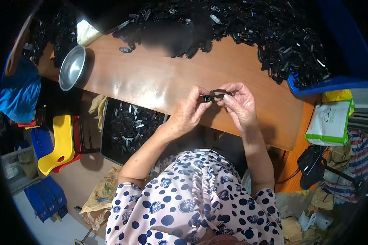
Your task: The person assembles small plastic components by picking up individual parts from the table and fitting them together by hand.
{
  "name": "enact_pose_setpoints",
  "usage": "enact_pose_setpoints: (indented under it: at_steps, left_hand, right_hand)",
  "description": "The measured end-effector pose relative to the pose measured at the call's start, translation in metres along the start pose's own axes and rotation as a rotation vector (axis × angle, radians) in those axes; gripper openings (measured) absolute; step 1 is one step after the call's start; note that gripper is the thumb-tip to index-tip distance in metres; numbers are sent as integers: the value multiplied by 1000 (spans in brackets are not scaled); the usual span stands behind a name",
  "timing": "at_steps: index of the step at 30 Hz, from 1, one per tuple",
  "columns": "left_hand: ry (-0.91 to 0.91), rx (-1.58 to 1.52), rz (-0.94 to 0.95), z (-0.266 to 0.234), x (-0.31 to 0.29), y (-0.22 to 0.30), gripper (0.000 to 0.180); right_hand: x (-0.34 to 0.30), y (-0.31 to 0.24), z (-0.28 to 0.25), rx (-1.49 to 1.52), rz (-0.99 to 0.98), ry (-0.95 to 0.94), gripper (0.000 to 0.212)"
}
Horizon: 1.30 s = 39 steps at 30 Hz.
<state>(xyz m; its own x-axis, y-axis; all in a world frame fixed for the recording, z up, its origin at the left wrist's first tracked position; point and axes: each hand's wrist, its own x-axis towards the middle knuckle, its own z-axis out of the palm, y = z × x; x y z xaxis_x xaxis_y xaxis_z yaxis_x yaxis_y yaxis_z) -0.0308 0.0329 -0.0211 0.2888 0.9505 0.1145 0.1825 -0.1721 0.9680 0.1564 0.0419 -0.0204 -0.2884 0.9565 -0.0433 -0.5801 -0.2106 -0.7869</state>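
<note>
Over the near part of the wooden table, both of my hands come together at a small black plastic piece point(208, 98) shaped like a buckle or clip. My left hand point(189, 107) pinches its left end between thumb and fingers. My right hand point(240, 107) is closed on its right end, thumb and fingertips pressed to it. Whether it is one part or two joined parts I cannot tell. Below and left of my left forearm sits a dark bin point(104, 143) with many similar small black and silver pieces.
A large heap of black pieces point(282, 45) covers the back of the wooden table point(131, 73), spilling from a blue crate point(355, 57) at right. A metal bowl point(72, 67) is at left. Yellow chairs point(57, 143) stand left; a white-green bag point(329, 122) is at right.
</note>
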Motion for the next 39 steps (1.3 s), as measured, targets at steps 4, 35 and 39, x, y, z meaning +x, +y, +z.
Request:
enact_pose_setpoints:
  at_steps: [4, 35, 39]
  left_hand:
    - [15, 84, 253, 13, -4, 4, 21]
    - [-96, 347, 363, 32, -25, 39, 35]
    - [-153, 405, 447, 26, -30, 37, 28]
  right_hand:
    - [-25, -2, 4, -82, -137, 1, 17]
    - [-79, -36, -7, -212, 162, 44, 18]
    - [-74, -33, -16, -298, 383, -22, 13]
